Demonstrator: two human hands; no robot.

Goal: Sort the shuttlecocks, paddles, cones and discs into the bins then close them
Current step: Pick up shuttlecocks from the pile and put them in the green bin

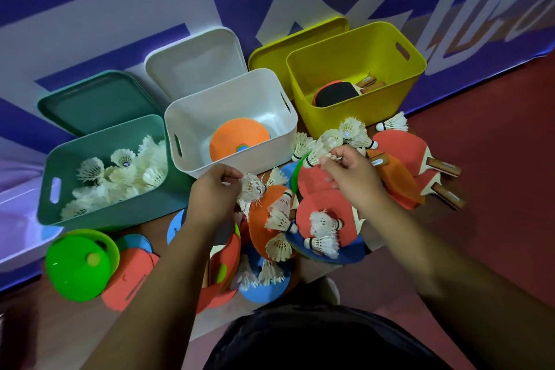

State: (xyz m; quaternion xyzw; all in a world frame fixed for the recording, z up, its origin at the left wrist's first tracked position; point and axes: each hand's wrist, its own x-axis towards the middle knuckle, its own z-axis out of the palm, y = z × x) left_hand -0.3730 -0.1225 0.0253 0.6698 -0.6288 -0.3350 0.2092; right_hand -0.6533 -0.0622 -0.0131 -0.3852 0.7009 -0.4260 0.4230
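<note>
Three open bins stand in a row against a purple and white wall; the green bin (102, 177) on the left holds a heap of white shuttlecocks (126, 174); the white bin (231, 120) in the middle holds an orange disc (237, 140); the yellow bin (357, 75) on the right holds paddles (338, 94) with black and red faces. Behind each bin its lid leans on the wall: a green lid (96, 102), a white lid (195, 60) and a yellow lid (282, 48).

In front of the bins a mixed pile lies on the floor (495, 135); red paddles (399, 156) with wooden handles lie to the right, orange and blue discs (267, 291) overlap in the middle, and loose shuttlecocks (324, 234) lie scattered on top of them. A green cone (78, 264) sits at the left, just beside a red disc (129, 279).

The left hand (214, 192) is over the pile just in front of the white bin; its fingers are pinched together on the feathers of a shuttlecock (252, 188). The right hand (351, 177) is above the red paddles; its fingers are closed on a second shuttlecock (318, 156), whose dark-banded cork points left. More shuttlecocks (351, 132) are bunched just behind that hand, near the yellow bin's front wall.
</note>
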